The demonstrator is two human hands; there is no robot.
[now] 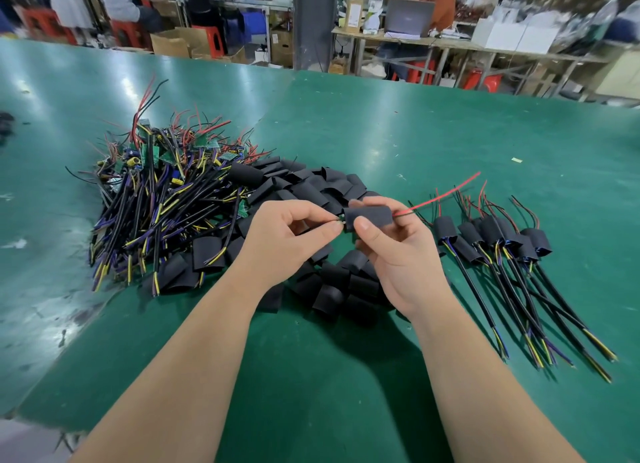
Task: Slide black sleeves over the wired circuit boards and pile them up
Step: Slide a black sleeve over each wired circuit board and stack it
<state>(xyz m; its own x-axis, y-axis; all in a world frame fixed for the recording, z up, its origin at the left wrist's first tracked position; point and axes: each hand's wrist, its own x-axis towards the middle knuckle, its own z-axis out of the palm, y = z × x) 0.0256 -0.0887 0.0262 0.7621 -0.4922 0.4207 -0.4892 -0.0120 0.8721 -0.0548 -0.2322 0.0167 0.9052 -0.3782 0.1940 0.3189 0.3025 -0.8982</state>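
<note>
I log sleeve [369, 215] black | board [341, 222] at its left green | wire [446, 194] right of it red | loose sleeves [311, 185] behind it black | heap [156, 192] far left: green boards, red, black, yellow, purple leads | table [381, 133] under it plain green

Left hand [287, 236] and right hand [398, 255] side by side, nearly touching, each thumb and forefinger in a pinch.

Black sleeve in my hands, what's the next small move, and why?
Probably nudge the wired board fully in with the left hand: the right hand grips the black sleeve, a red wire already exits its right end, and only a tip shows at the left mouth, where the left hand pinches it.
</note>
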